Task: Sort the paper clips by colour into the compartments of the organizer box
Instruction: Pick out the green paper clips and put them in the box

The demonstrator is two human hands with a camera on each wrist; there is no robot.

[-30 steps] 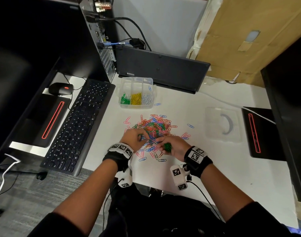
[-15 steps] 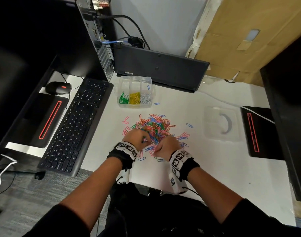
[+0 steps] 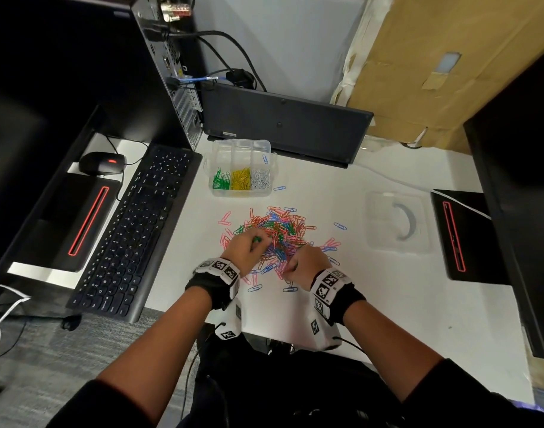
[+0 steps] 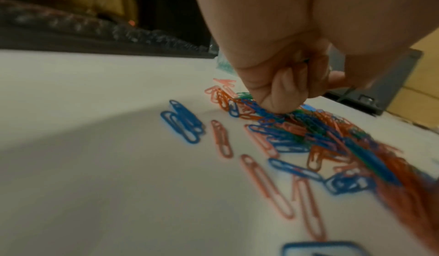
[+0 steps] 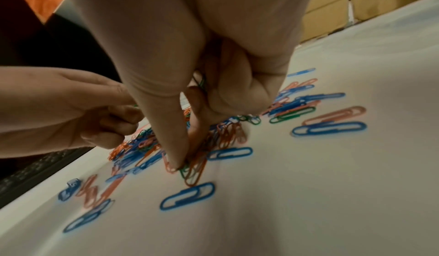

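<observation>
A mixed pile of paper clips (image 3: 275,234) in orange, blue, pink and green lies mid-table. Behind it stands the clear organizer box (image 3: 214,156), its front compartments holding green, yellow and white clips; one blue clip lies in a back compartment. My left hand (image 3: 255,242) rests on the pile's left edge, fingers curled, with green clips (image 3: 257,240) showing in its grip. My right hand (image 5: 182,164) pinches thumb and forefinger down onto clips at the pile's near edge, while its curled fingers keep a bunch of green clips (image 5: 202,83).
A black keyboard (image 3: 131,230) and mouse (image 3: 101,163) lie left of the pile. A clear lid (image 3: 397,222) sits to the right, with a black device (image 3: 459,236) beyond it. A dark flat unit (image 3: 283,125) stands behind the box. Loose blue clips (image 3: 290,289) lie near the table's front edge.
My right hand turned palm down, hiding the green bunch it showed, and moved left onto the pile's near edge. My left hand stayed at the pile's left side.
</observation>
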